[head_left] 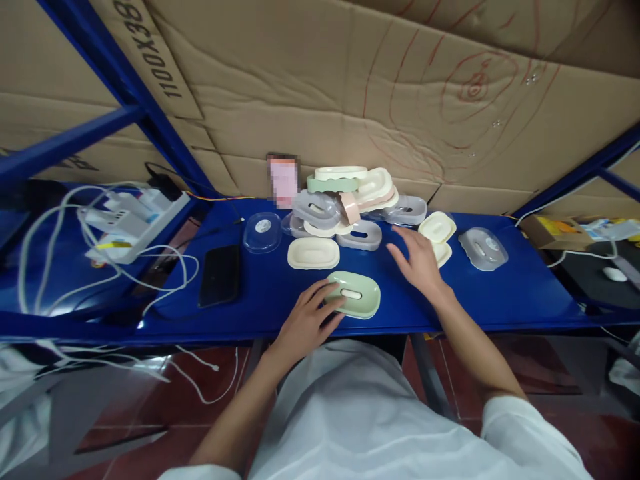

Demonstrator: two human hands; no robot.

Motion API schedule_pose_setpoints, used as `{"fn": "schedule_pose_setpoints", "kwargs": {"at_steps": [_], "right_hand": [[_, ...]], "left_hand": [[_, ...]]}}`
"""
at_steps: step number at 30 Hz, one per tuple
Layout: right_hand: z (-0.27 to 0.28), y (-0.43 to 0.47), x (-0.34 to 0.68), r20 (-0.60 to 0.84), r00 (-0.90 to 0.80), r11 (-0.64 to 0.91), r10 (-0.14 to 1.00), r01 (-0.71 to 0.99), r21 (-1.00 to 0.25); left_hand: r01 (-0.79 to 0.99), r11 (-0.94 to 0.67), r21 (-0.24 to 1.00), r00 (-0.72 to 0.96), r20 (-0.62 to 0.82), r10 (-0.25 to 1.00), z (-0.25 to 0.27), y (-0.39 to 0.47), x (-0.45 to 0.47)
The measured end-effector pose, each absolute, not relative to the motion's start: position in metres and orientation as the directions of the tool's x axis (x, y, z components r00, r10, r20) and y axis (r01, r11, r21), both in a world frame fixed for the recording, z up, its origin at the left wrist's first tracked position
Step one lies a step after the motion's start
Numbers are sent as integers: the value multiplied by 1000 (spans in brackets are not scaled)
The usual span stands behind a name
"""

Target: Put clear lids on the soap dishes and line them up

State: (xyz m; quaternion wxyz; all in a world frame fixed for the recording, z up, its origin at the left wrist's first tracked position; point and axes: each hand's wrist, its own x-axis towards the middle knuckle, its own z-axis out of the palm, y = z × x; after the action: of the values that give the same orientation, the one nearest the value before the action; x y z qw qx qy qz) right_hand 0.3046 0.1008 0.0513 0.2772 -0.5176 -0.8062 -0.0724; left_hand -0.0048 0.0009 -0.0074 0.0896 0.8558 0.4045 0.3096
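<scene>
A green dish (367, 303) is set on the blue bench (270, 293) near its front edge, and its left end is partly covered by the left hand (311, 319). The fingers of that hand are spread over the rim; whether the dish is pinched cannot be told, since the underside is hidden. A pale oblong is seen in the slot of the dish, but whether it lies beneath or is fitted there cannot be made out. The right hand (416, 263) is held apart from the green dish, with thumb and fingers spread and nothing grasped. Beside it two cream dishes (437, 227) are seen, the lower one partly hidden by the upper and by the hand. Farther right a grey dish (483, 249) is placed alone. Behind the green dish a cream tray (313, 254) is laid, and behind that a pile (320, 208) is heaped in cream, green, pink and grey, its lower pieces overlapped and not countable. To the left a clear lid (262, 233) is marked by a white label, too small to be read. A black phone (219, 275) is placed near it. A pinkish card (283, 181) is blurred into blocks.
</scene>
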Motion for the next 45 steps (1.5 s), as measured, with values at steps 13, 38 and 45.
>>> {"fn": "schedule_pose_setpoints", "kwargs": {"at_steps": [13, 38, 45], "right_hand": [[70, 200, 177, 540, -486, 594, 687, 804, -33], [4, -13, 280, 397, -561, 686, 726, 627, -369], [1, -3, 282, 409, -537, 675, 738, 569, -470]], "left_hand": [[624, -664, 412, 487, 459, 743, -7, 0, -7], [990, 37, 137, -80, 325, 942, 21, 37, -66], [946, -103, 308, -65, 489, 870, -1, -10, -72]]}}
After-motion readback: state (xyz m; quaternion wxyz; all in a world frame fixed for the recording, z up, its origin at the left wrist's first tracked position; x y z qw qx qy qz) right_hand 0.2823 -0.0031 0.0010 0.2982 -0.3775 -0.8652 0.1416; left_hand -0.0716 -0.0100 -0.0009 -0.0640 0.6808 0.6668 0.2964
